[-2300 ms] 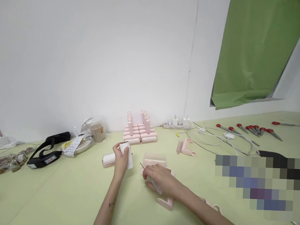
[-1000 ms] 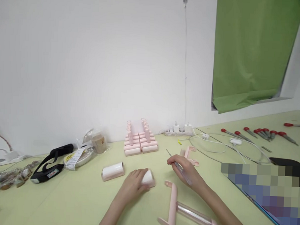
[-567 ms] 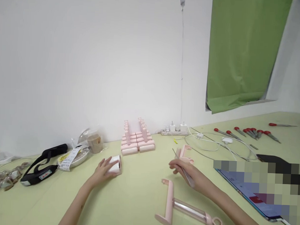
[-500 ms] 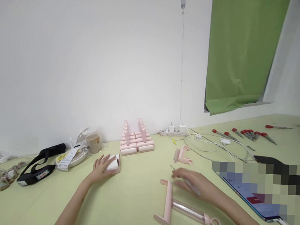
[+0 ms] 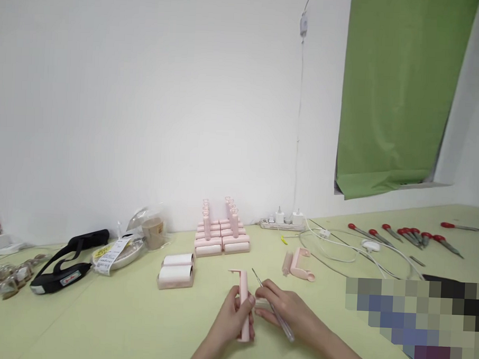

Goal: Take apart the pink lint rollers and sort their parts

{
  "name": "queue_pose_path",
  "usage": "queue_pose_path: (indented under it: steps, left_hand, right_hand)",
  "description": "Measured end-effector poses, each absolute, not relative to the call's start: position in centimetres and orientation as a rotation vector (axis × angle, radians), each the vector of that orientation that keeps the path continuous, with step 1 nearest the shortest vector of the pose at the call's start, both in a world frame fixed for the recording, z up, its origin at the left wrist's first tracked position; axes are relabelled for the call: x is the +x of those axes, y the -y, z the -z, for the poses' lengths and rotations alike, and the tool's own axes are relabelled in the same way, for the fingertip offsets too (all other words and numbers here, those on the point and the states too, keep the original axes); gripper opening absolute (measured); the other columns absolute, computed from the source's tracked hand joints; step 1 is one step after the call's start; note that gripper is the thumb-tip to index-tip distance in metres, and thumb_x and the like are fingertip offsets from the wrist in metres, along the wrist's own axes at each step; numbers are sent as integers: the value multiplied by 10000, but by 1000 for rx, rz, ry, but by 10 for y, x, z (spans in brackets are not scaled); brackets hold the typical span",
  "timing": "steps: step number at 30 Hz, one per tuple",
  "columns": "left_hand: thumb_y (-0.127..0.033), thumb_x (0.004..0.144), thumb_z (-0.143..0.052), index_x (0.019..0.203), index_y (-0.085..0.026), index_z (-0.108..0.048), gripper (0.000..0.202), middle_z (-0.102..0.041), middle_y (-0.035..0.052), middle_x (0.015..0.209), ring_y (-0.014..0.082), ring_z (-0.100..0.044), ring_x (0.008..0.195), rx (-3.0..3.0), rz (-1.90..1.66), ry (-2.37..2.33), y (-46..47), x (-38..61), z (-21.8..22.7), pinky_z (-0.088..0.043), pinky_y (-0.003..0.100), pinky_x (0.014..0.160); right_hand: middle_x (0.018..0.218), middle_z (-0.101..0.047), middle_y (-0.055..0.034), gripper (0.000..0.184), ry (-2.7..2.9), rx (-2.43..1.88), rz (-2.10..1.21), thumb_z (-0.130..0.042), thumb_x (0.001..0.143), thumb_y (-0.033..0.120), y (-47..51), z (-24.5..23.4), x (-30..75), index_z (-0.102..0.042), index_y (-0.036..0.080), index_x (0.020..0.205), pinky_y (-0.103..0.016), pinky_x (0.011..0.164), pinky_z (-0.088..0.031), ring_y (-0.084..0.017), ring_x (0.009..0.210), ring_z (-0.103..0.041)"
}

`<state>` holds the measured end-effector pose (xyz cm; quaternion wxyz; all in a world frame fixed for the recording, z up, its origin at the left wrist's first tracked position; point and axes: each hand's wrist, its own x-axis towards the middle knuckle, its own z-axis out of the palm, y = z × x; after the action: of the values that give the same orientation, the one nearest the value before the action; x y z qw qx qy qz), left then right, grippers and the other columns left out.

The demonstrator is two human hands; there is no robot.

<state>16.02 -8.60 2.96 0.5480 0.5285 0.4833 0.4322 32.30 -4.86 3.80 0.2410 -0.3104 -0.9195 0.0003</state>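
Observation:
A pink lint roller frame (image 5: 243,285) stands tilted over the table, with the fingers and thumb of my left hand (image 5: 230,318) wrapped round it. My right hand (image 5: 293,311) is closed on a slim screwdriver (image 5: 284,327) with a thin metal shaft and a clear handle. The same hand also grips the roller's clear handle (image 5: 262,303), most of which its fingers hide. To the left lie two white paper rolls (image 5: 175,275) in pink holders. Beyond my right hand rests another pink roller frame (image 5: 299,264) with a short clear piece beside it.
Stacked pink lint rollers (image 5: 223,237) stand against the wall. A power strip (image 5: 283,225) with white cables sits right of them. Red-ended tools (image 5: 415,237) lie at the far right. On the left are a black strap (image 5: 63,272), a wrapped bowl (image 5: 119,253) and a bagged cup (image 5: 153,233).
My left hand has let go of the white rolls and moved right to grip the pink frame. My right hand has taken the clear handle, keeping the screwdriver. The roller has been lifted and the view has shifted.

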Motion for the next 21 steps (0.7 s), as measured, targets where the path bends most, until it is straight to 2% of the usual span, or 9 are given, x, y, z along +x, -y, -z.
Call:
queue_pose_path:
  steps: [2, 5, 11, 16, 18, 21]
  left_hand:
    - [-587, 672, -489, 856, -197, -376, 446, -428, -97, 476, 71, -422, 327, 1260, -1022, -1114, 90, 157, -30, -325, 175, 326]
    - [-553, 702, -488, 928, -202, -371, 434, -448, -89, 492, 67, -424, 351, 1251, -973, -1028, 97, 153, -34, -334, 166, 335]
    - [-604, 613, -551, 916, -194, -358, 545, -394, -107, 460, 48, -372, 337, 1221, -1174, -1081, 95, 161, -35, -300, 154, 327]
    - [-520, 684, -549, 978, -213, -335, 476, -469, -78, 555, 49, -426, 371, 1363, -1003, -904, 93, 159, -25, -339, 157, 354]
    - [-519, 683, -551, 980, -222, -327, 476, -461, -82, 560, 48, -421, 367, 1365, -1070, -913, 90, 159, -25, -346, 159, 354]
    - [-520, 657, -575, 935, -237, -306, 479, -464, -86, 569, 51, -430, 373, 1298, -1397, -1048, 88, 146, -34, -345, 158, 356]
  right_hand:
    - [814, -547, -31, 233, 2507, -791, -31, -418, 834, 392, 46, -34, 319, -524, 198, 905, -209, 497, -374, -131, 597, -563]
    - [759, -553, -20, 259, 2470, -741, -179, -454, 806, 429, 48, -30, 320, -550, 194, 857, -194, 512, -379, -117, 591, -555]
    - [742, -568, -30, 308, 2389, -824, -234, -453, 794, 459, 50, -46, 326, -578, 181, 837, -201, 503, -361, -117, 562, -531]
    - [661, -574, -15, 332, 2456, -708, -323, -484, 765, 482, 48, -51, 328, -607, 179, 819, -190, 492, -347, -108, 536, -512]
    - [666, -572, -17, 335, 2390, -714, -327, -505, 750, 481, 46, -47, 325, -605, 171, 831, -194, 496, -348, -109, 537, -504]
    - [632, -562, -2, 312, 2139, -838, -452, -493, 755, 469, 37, -43, 329, -606, 178, 758, -192, 485, -351, -106, 524, -490]
